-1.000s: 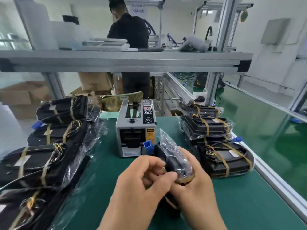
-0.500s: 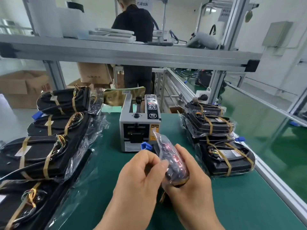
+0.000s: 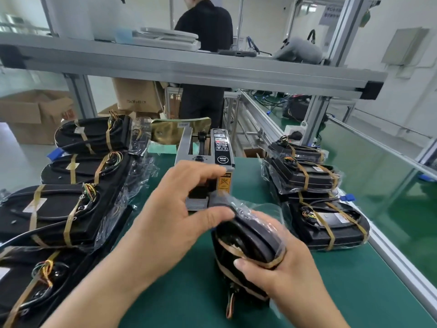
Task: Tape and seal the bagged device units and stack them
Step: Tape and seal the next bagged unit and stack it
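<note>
One bagged unit (image 3: pixel 248 242) is being gripped on edge by the right hand (image 3: pixel 290 275) near the front of the bench (image 3: pixel 354 292), thumb pressed on a tan tape band. The unit is black, rounded and wrapped in crinkled clear plastic, with coloured wires hanging below. The left hand (image 3: pixel 175 209) is being held with fingers spread open, reaching to the mouth of the grey box-shaped tape dispenser (image 3: pixel 208 166) at the bench's middle. Four similar taped units (image 3: pixel 59 209) are being kept in a row along the left edge. Three more (image 3: pixel 314 192) are being kept stacked by the right edge.
</note>
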{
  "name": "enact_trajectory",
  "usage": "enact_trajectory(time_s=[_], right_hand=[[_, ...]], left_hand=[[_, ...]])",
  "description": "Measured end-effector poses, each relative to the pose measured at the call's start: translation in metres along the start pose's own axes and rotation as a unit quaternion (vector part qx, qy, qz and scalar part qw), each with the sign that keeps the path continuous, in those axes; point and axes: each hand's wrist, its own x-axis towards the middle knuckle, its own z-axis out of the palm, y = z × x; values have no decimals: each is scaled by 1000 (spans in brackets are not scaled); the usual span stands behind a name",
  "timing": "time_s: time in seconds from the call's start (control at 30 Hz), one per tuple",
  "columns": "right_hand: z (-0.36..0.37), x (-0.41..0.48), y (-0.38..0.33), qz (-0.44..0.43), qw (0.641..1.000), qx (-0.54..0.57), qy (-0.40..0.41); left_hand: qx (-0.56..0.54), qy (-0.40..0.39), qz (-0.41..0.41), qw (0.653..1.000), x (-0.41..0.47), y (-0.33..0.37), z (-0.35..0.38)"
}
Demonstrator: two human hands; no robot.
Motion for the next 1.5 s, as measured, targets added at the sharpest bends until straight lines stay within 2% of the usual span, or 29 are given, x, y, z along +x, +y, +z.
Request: enact_trajectory(time_s=[0.07, 0.23, 0.57, 0.73, 0.87, 0.97, 1.07, 1.1, 1.27, 1.5], right_hand=[[-4, 2, -1, 10, 999, -11, -34], [-9, 9, -12, 15, 996, -40, -76], [-13, 7, -14, 25, 993, -67, -91], [-19, 8, -11, 27, 994, -57, -90], [-22, 9, -11, 32, 996, -15, -85], [-24, 11, -10, 11, 996, -48, -73], [-24, 11, -8, 14, 998, -34, -55], [-24, 10, -6, 5, 998, -47, -39], [-22, 10, 1, -32, 993, -108, 30], [-20, 13, 5, -55, 975, -205, 68]], left_hand=[[21, -81, 20, 996, 9, -9, 0], [-133, -159, -26, 978, 27, -8, 10], [-227, -82, -75, 967, 36, 2, 36], [-209, -116, -59, 969, 44, 1, 37], [-242, -135, -104, 955, 47, -4, 34], [-219, -139, -130, 957, 45, -2, 28], [-119, -24, -113, 986, 40, 3, 19], [-90, -9, -100, 991, 37, 7, 16], [-7, -55, -100, 993, 15, 13, 28], [-24, -33, -95, 995, 12, 9, 33]])
